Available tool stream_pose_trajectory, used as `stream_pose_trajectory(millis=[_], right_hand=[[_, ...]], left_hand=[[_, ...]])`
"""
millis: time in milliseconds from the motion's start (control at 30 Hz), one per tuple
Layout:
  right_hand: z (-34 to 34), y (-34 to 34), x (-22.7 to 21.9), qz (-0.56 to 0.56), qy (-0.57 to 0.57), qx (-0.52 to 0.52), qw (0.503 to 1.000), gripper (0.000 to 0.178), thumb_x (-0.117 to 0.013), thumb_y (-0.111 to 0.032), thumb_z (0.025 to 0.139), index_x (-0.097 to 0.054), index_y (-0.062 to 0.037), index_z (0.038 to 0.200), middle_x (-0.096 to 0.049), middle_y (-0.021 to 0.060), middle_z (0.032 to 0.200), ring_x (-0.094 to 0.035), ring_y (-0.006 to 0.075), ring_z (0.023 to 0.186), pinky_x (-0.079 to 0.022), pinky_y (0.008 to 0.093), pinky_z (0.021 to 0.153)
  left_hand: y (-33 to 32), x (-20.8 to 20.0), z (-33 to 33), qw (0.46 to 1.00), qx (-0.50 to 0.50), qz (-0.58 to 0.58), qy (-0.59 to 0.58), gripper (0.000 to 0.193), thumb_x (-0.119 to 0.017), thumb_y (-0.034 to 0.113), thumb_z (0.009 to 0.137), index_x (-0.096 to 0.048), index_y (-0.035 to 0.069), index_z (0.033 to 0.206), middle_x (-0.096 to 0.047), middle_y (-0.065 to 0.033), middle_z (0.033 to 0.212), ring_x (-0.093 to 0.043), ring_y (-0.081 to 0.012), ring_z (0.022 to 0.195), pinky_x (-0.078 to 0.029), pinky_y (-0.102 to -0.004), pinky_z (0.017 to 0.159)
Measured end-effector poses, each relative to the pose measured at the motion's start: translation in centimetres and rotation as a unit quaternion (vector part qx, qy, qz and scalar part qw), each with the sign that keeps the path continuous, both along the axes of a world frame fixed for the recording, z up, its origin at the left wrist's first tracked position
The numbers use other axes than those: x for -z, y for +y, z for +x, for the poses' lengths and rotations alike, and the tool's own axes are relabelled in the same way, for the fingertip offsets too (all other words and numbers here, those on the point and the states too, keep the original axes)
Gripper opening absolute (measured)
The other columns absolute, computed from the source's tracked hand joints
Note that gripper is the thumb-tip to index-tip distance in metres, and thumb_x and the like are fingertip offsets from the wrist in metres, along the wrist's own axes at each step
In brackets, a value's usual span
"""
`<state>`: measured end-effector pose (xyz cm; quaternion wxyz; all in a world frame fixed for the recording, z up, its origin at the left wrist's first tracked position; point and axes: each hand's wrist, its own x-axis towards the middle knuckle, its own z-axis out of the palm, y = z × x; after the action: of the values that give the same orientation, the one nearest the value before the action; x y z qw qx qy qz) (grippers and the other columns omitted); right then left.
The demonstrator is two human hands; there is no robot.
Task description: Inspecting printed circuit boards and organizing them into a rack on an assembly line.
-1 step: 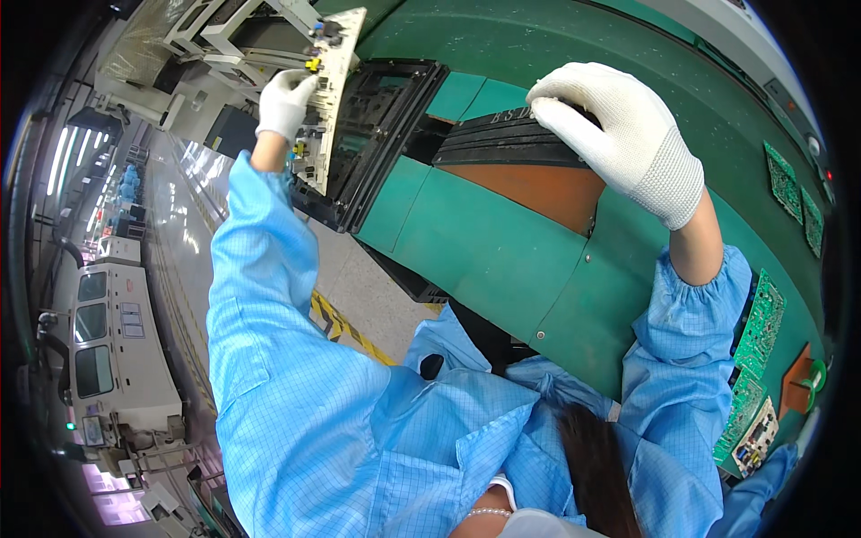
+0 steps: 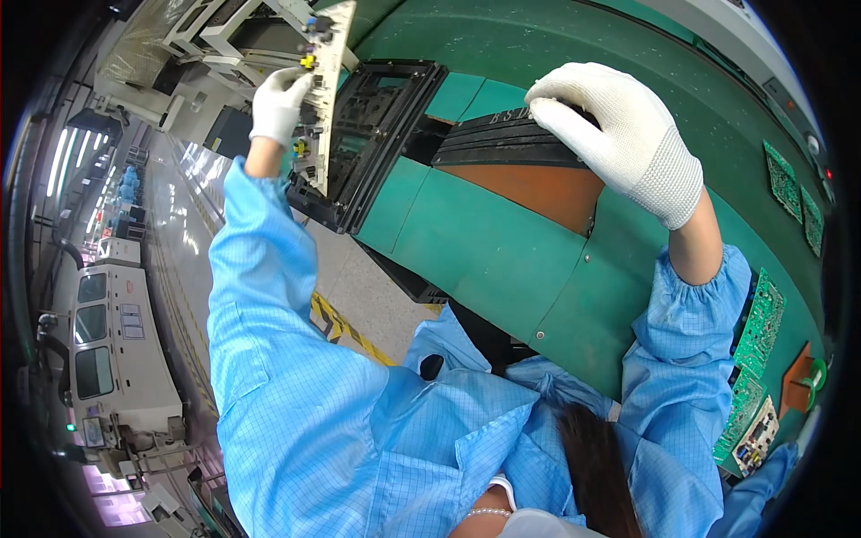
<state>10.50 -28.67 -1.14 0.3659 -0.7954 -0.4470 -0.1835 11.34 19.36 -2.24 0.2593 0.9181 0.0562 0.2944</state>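
Observation:
In my gloved left hand [image 2: 276, 108] is a populated circuit board [image 2: 329, 103], pale on one side, with yellow and dark components facing the hand. The fingers pinch its left edge, and the board stands nearly upright above a black frame [image 2: 381, 134] with openings. My gloved right hand [image 2: 619, 134] is curled, thumb and fingertips close together, over the right end of a stack of black slats or trays [image 2: 502, 143]. What lies inside its grip is hidden, and contact with the stack is unclear.
A brown panel [image 2: 538, 193] lies before the black stack on the green bench [image 2: 484, 247]. Green circuit boards [image 2: 760, 323] and one populated board [image 2: 756, 438] lie at the right. Machinery [image 2: 242, 54] stands at the far left, beyond a yellow-black floor stripe [image 2: 345, 327].
My left hand and its circuit board have shifted slightly left and up. The right hand has hardly moved.

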Motion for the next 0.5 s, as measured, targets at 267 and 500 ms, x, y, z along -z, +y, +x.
stream_pose_trajectory(millis=[267,500], right_hand=[[-0.2,0.6,-0.4,0.090,-0.053,0.008,0.995,0.036,-0.071,-0.022,0.093,-0.068,-0.0047,0.124,-0.068,0.0106,0.118,-0.068,0.0232,0.100,-0.054,0.0365,0.092],[-4.1,0.8,-5.7,0.210,0.075,-0.071,0.972,0.076,-0.087,-0.023,0.081,-0.053,0.0005,0.145,-0.060,0.0185,0.138,-0.059,0.0276,0.127,-0.047,0.0380,0.107]], left_hand=[[-10.2,-5.9,-8.9,0.863,0.313,-0.389,0.081,0.044,-0.067,0.017,0.101,-0.057,-0.003,0.139,-0.069,-0.0158,0.126,-0.069,-0.0236,0.111,-0.057,-0.0386,0.099],[-17.5,-2.6,-9.2,0.829,0.383,-0.356,0.198,0.045,-0.069,0.021,0.099,-0.060,-0.004,0.136,-0.070,-0.0131,0.126,-0.069,-0.0212,0.108,-0.056,-0.0358,0.095]])
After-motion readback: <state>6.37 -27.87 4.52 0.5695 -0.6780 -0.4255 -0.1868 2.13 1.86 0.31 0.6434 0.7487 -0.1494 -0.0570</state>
